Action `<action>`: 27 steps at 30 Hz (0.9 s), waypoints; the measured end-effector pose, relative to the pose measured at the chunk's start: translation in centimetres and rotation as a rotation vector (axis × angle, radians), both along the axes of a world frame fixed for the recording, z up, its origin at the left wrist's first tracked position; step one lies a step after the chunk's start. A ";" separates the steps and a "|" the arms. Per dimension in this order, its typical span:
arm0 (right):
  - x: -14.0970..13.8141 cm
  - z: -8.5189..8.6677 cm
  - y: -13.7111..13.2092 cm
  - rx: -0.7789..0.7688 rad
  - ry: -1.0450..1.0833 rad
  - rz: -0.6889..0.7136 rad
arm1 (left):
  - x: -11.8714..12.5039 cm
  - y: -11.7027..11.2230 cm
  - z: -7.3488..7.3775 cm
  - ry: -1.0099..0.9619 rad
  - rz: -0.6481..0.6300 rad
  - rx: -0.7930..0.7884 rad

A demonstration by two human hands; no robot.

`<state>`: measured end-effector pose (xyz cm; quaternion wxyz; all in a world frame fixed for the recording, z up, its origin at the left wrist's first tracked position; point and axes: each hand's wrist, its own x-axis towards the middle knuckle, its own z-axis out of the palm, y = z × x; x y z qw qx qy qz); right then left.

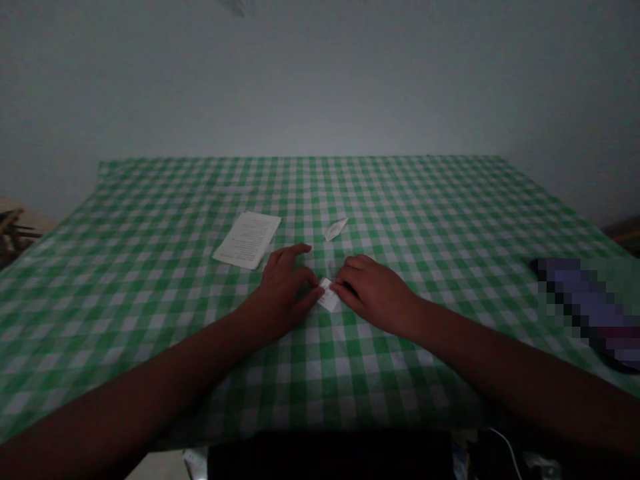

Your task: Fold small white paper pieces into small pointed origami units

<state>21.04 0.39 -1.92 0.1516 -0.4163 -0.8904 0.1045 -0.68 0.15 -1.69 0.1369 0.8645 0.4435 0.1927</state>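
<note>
A small piece of folded white paper (329, 299) with faint print lies between my hands, close to the tablecloth. My left hand (287, 287) pinches its left edge with thumb and index finger, while another finger sticks out away from it. On the opposite edge, my right hand (373, 288) is closed, its thumb and fingertips gripping the paper. Beyond the hands lies a small folded paper shape (335, 229) with pointed ends. A stack of printed paper sheets (249, 239) rests to the left of it.
A green and white checked tablecloth (425, 213) covers the table, which reaches back to a pale wall (320, 80). At the right edge lies a dark, pixelated flat object (590, 307). Below the front edge, a white cable (506, 445) hangs on the right.
</note>
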 end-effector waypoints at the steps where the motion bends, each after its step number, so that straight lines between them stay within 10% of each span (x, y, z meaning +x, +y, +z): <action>1: 0.0 0.0 0.0 -0.002 0.008 0.003 | 0.0 0.0 0.0 -0.002 0.006 0.014; 18: 0.4 0.7 -1.7 0.175 0.027 0.228 | 0.5 -0.3 -0.1 -0.070 0.049 0.003; 27: 1.5 0.6 -0.8 0.116 0.060 0.250 | -0.7 0.0 1.7 -0.079 -0.251 -0.172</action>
